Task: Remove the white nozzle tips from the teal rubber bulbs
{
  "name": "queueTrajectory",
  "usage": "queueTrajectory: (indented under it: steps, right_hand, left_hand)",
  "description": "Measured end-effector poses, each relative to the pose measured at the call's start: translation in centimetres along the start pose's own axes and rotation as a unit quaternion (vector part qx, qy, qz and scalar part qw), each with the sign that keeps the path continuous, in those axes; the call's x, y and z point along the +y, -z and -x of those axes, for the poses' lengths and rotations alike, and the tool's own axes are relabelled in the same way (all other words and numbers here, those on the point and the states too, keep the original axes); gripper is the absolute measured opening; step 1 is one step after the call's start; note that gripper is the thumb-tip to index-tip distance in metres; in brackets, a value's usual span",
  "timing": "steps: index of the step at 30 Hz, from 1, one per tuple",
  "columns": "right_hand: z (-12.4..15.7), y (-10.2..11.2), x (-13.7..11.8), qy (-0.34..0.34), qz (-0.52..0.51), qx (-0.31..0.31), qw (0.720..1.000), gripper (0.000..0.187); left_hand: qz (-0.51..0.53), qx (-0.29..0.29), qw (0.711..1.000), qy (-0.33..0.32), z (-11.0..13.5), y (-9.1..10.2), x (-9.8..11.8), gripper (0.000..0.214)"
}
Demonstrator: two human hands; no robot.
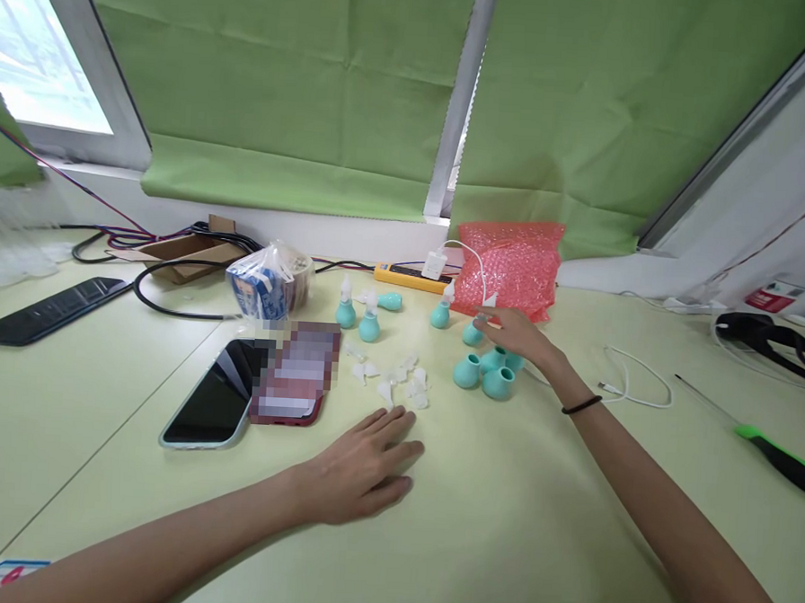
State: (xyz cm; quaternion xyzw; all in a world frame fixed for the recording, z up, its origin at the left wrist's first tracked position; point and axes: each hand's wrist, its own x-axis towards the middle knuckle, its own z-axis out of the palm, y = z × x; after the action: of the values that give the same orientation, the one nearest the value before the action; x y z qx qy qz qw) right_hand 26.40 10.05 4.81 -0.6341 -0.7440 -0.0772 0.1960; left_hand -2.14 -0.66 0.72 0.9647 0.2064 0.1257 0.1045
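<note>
Green blinds point(285, 79) hang behind a pale yellow-green table point(512, 523), and both bare arms stretch out over it; the left hand point(360, 466) lies flat, palm down, fingers loosely spread and holding nothing; just beyond its fingertips sits a scatter of small clear plastic tips point(391, 377), close but not touching. The right hand point(519, 335), with a black band point(581, 404) on its wrist, reaches farther out, fingers slightly curled and hovering over a cluster of teal rubber bulbs point(483, 373); whether the fingers pinch anything I cannot tell, though 1 bulb sits right at the fingertips. About 3 bulbs lie directly under and beside this hand; 4 more teal bulbs with white tips point(367, 318) stand or lie between the 2 hands and farther from the person. Beyond the right hand's fingers rests a pink bubble-wrap bag point(512, 267), with a yellow power strip point(410, 277) to its left. Left of the left hand lie a dark phone point(212, 404) and a blurred red item touching it; beyond those, a clear bag holding a blue carton point(268, 285). Right of the right arm trail a white cable point(631, 385) and a green-handled screwdriver point(772, 451), well apart from the hand.
</note>
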Motion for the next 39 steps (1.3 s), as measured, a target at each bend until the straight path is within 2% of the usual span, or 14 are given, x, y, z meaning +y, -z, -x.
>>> queueTrajectory:
  steps: [7, 9, 12, 15, 17, 19, 21, 23, 27, 30, 32, 35, 37, 39]
  right_hand:
    - [0.5, 0.8, -1.0, -0.048, 0.013, 0.168, 0.984, 0.036]
    - [0.6, 1.5, -1.7, -0.041, 0.007, 0.249, 0.968, 0.035]
    - [1.4, 2.9, -3.3, -0.012, -0.014, 0.373, 0.928, 0.028]
    - [3.8, 3.5, -5.6, 0.026, -0.065, 0.426, 0.902, 0.024]
    - [6.3, 2.9, -7.2, 0.089, -0.112, 0.390, 0.910, 0.022]
    - [9.0, 1.5, -8.7, 0.200, -0.134, 0.259, 0.935, 0.019]
    - [11.2, 0.0, -10.0, 0.327, -0.111, 0.122, 0.931, 0.019]
    - [12.6, -1.2, -11.0, 0.365, -0.093, 0.046, 0.925, 0.019]
    - [12.7, -1.8, -11.7, 0.384, -0.099, 0.025, 0.918, 0.017]
    - [12.2, -1.4, -11.6, 0.398, -0.107, 0.027, 0.911, 0.019]
    - [12.1, -1.1, -11.4, 0.399, -0.120, 0.027, 0.909, 0.023]
    - [12.3, -1.1, -11.3, 0.389, -0.154, 0.021, 0.908, 0.029]
    - [12.5, -1.3, -11.2, 0.387, -0.171, 0.027, 0.906, 0.029]
    - [12.6, -1.4, -11.1, 0.399, -0.172, 0.042, 0.900, 0.025]
  left_hand:
    - [0.001, 0.017, 1.000, 0.000, 0.0, -0.1, 0.0, 0.027]
    - [-0.002, 0.019, 1.000, -0.001, 0.0, -0.1, 0.0, 0.026]
    - [-0.003, 0.037, 0.999, -0.008, -0.1, -0.2, 0.1, 0.023]
    - [0.001, 0.073, 0.997, -0.010, -0.1, -0.2, 0.1, 0.021]
    - [0.008, 0.094, 0.995, 0.010, 0.0, -0.1, 0.1, 0.021]
    - [0.025, 0.113, 0.992, 0.048, 0.1, 0.1, 0.0, 0.020]
    - [0.051, 0.128, 0.987, 0.079, 0.1, 0.4, -0.2, 0.021]
    - [0.071, 0.124, 0.986, 0.088, 0.1, 0.6, -0.3, 0.023]
    - [0.092, 0.055, 0.991, 0.082, -0.2, 0.6, -0.4, 0.028]
    - [0.177, 0.025, 0.977, 0.118, -0.4, 0.5, -0.3, 0.032]
    - [0.295, 0.004, 0.944, 0.151, -0.6, 0.5, -0.3, 0.036]
    - [0.482, -0.027, 0.859, 0.174, -0.8, 0.5, -0.6, 0.038]
    - [0.552, -0.031, 0.815, 0.173, -1.0, 0.5, -1.0, 0.043]
    - [0.595, -0.005, 0.781, 0.191, -1.1, 0.5, -1.4, 0.049]
